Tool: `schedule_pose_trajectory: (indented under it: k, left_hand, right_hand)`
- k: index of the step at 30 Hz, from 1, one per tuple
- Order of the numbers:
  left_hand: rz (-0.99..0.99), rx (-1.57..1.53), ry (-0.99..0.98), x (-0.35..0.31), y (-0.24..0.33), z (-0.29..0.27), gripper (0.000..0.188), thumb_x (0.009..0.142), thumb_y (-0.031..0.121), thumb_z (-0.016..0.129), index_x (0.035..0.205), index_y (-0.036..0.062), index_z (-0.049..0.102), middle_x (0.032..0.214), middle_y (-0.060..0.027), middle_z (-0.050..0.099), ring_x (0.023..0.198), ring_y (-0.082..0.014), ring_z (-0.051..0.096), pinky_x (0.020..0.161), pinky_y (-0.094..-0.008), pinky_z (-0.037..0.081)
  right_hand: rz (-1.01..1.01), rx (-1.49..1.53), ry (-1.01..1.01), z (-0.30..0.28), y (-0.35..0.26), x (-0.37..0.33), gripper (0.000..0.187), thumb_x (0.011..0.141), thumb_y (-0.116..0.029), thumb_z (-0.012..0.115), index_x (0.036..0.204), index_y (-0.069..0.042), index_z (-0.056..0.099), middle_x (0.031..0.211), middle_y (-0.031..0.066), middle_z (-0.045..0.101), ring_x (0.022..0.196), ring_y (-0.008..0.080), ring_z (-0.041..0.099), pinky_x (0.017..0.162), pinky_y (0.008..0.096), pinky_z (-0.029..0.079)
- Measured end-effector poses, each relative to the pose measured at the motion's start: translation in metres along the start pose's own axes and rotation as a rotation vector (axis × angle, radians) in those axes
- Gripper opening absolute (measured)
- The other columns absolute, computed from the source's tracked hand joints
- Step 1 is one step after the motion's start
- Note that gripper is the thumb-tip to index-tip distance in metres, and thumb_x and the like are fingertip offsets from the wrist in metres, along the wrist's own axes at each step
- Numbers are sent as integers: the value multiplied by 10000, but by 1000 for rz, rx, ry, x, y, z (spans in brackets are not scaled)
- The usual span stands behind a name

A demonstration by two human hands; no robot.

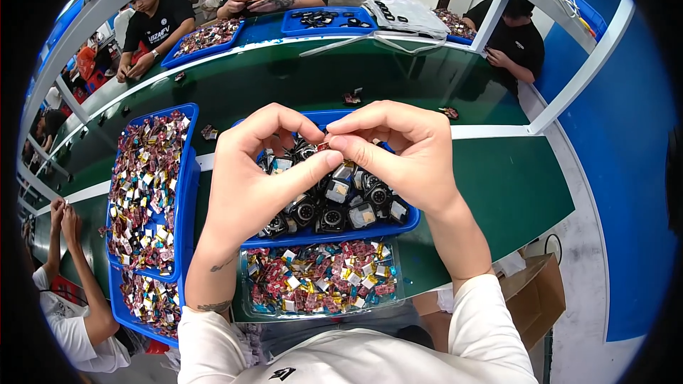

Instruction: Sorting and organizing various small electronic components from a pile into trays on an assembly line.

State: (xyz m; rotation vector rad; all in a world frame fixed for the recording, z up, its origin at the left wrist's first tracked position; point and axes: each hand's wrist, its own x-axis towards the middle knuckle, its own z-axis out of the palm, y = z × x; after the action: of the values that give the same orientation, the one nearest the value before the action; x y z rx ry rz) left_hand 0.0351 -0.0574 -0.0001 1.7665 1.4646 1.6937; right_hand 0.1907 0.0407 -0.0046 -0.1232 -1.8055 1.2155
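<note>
My left hand (pixel 260 178) and my right hand (pixel 413 156) meet above a blue tray (pixel 409 224), thumbs and forefingers bent together in a pinch. Between the fingertips shows a small red circuit board (pixel 323 146), mostly covered by the fingers. Beneath the hands, the blue tray holds many black watch-like housings (pixel 332 217), some with pale square faces. Nearer to me lies a clear plastic tray (pixel 245 299) filled with small red circuit boards carrying white, yellow and blue parts (pixel 320 277).
Stacked blue trays (pixel 188 192) of similar boards stand at the left. A green conveyor belt (pixel 270 78) runs across, with loose pieces on it. Several people work beyond it; another person's hands (pixel 65 220) are at far left. A cardboard box (pixel 541 299) sits at lower right.
</note>
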Motion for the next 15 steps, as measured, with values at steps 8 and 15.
schedule_pose_trajectory:
  k: [8, 15]
  left_hand:
    - [11, -146, 68, 4, -6, 2, 104, 794, 65, 721, 797, 30, 624, 792, -17, 630, 692, -36, 532, 601, -186, 385]
    - [-102, -143, -4, 3, -6, 0, 138, 826, 78, 698, 799, 18, 578, 771, -26, 642, 662, -34, 555, 601, -174, 423]
  right_hand:
    - [99, -46, -182, -15, 3, 7, 169, 776, -104, 729, 890, 15, 693, 852, 53, 660, 756, 95, 629, 652, 214, 502]
    - [313, 31, -168, -22, 1, 10, 137, 818, -101, 663, 883, 19, 654, 770, 52, 658, 699, 86, 622, 638, 217, 508]
